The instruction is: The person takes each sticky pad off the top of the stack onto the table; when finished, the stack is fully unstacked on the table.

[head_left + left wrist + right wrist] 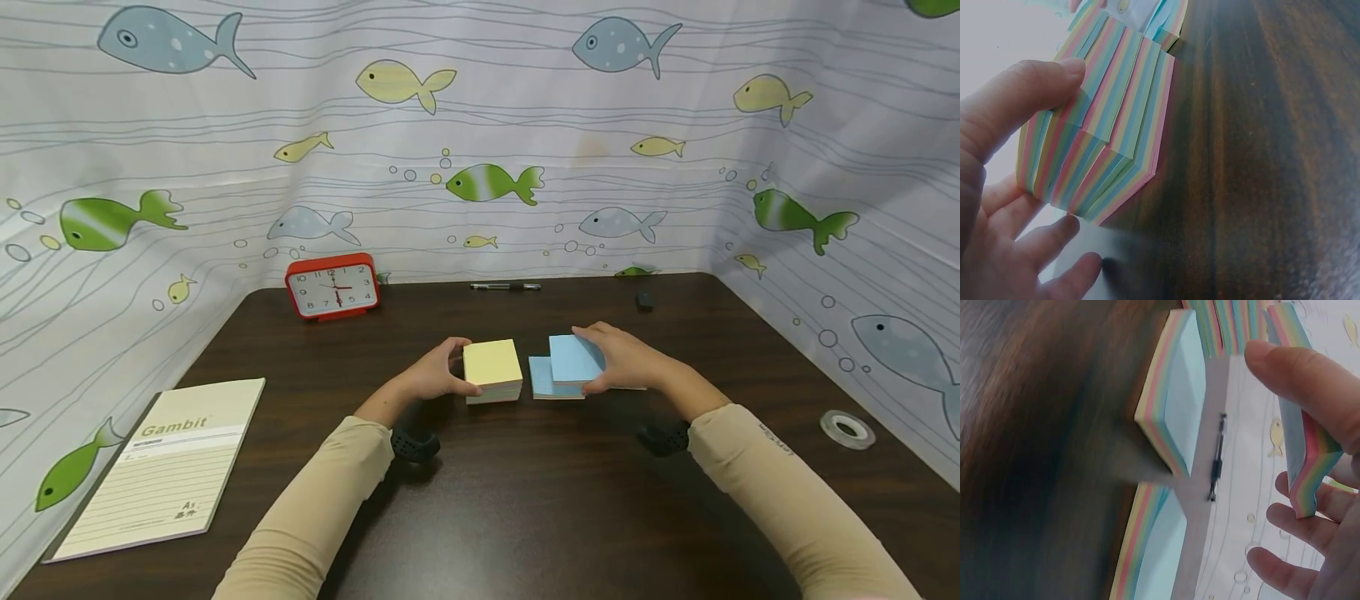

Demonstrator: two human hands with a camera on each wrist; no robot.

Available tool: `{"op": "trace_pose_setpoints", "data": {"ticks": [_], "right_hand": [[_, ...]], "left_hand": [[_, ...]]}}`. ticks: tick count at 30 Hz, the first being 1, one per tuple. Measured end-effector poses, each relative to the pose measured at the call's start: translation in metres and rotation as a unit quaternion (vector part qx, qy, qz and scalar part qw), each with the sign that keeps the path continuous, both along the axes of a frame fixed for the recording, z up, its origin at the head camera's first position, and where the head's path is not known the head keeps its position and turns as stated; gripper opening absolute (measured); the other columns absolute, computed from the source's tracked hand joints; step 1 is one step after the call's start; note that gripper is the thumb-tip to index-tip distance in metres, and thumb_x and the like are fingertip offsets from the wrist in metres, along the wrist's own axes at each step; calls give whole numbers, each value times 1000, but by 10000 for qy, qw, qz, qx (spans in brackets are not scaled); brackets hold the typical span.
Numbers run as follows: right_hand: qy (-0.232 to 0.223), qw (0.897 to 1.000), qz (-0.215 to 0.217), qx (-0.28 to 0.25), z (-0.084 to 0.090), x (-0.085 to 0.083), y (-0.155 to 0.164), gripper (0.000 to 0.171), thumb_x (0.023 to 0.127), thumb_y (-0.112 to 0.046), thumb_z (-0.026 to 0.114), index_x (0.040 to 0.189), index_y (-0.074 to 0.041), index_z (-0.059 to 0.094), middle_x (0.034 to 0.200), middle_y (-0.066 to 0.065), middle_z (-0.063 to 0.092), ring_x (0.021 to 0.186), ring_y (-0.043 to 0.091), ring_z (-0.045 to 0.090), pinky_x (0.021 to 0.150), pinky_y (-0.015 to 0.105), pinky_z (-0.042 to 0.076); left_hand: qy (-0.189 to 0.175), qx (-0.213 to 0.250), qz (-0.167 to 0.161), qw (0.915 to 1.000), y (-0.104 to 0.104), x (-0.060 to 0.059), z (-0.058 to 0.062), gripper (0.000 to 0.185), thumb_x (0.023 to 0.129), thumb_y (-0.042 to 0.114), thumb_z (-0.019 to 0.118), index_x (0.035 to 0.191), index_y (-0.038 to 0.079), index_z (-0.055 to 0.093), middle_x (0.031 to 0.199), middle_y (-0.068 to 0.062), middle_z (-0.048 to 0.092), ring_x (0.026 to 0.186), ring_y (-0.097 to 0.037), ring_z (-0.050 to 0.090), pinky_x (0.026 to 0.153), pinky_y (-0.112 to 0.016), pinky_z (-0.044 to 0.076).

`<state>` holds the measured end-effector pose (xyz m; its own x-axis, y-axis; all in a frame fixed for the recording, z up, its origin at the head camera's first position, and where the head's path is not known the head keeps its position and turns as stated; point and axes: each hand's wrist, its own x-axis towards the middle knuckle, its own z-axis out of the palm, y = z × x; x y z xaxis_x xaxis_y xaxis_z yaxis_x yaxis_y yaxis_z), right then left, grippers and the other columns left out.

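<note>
My left hand (435, 372) holds a stack of sticky note pads (492, 367) by its sides. The stack has a yellow top, and in the left wrist view its edges show pink, yellow, green and blue stripes. Between thumb and fingers, my right hand (626, 360) grips one sticky note pad (1304, 437), blue on top. That pad is raised off the table. Below it lie two more blue-topped pads in the right wrist view, one nearer the stack (1186, 394) and one farther off (1163, 550). In the head view the held pad partly covers them.
On the dark table (510, 500) a red clock (333, 287) stands at the back left. A notebook (165, 467) lies at the left. Behind the pads is a pen (506, 287), with a small black object (644, 302) to its right. A tape roll (847, 430) lies at the right edge.
</note>
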<state>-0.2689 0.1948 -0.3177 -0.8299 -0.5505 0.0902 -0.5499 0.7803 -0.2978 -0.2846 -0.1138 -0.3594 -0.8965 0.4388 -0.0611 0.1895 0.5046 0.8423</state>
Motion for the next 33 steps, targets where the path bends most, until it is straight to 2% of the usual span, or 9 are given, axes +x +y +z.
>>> {"op": "trace_pose_setpoints", "data": {"ticks": [8, 15, 16, 23, 30, 33], "right_hand": [[38, 9996, -260, -31, -4, 2, 31, 92, 60, -31, 79, 132, 2, 32, 117, 19, 42, 95, 29, 46, 73, 42, 42], [-100, 9986, -506, 83, -6, 1, 63, 90, 60, -32, 79, 129, 4, 34, 116, 23, 41, 91, 31, 45, 72, 44, 41], [-122, 9985, -529, 106, -7, 1, 67, 90, 60, -33, 78, 129, 5, 34, 115, 23, 42, 91, 31, 46, 72, 45, 41], [-203, 9975, -627, 265, -10, 2, 94, 89, 60, -33, 78, 127, 6, 35, 116, 26, 40, 97, 36, 45, 75, 50, 39], [-221, 9960, -772, 398, -8, 3, 111, 87, 59, -31, 79, 125, 7, 37, 118, 28, 39, 100, 40, 43, 77, 53, 37], [-227, 9949, -840, 511, -8, 0, 117, 86, 58, -30, 79, 123, 8, 38, 116, 30, 40, 98, 40, 43, 76, 53, 37]], "left_hand": [[-3, -63, 18, 10000, 0, 2, 1, 83, 65, 17, 77, 130, 4, 27, 133, -15, 30, 122, -32, 30, 95, -41, 30], [-160, -55, -109, 9998, 5, 27, 34, 77, 71, 7, 71, 130, -4, 24, 134, -21, 26, 123, -37, 26, 96, -43, 27], [-143, -47, -124, 9998, 5, 28, 35, 76, 71, 7, 71, 130, -5, 24, 133, -22, 26, 123, -37, 26, 96, -43, 27], [-131, 39, -170, 9998, 4, 23, 29, 75, 70, 5, 71, 129, -4, 25, 132, -21, 28, 122, -37, 26, 96, -44, 27], [-26, 38, -115, 9999, -1, 3, 5, 80, 67, 11, 75, 129, 2, 27, 132, -16, 30, 123, -34, 28, 96, -42, 27], [52, -8, -85, 10000, -2, 1, 2, 80, 66, 14, 76, 129, 3, 28, 131, -14, 31, 122, -33, 29, 96, -41, 28]]}}
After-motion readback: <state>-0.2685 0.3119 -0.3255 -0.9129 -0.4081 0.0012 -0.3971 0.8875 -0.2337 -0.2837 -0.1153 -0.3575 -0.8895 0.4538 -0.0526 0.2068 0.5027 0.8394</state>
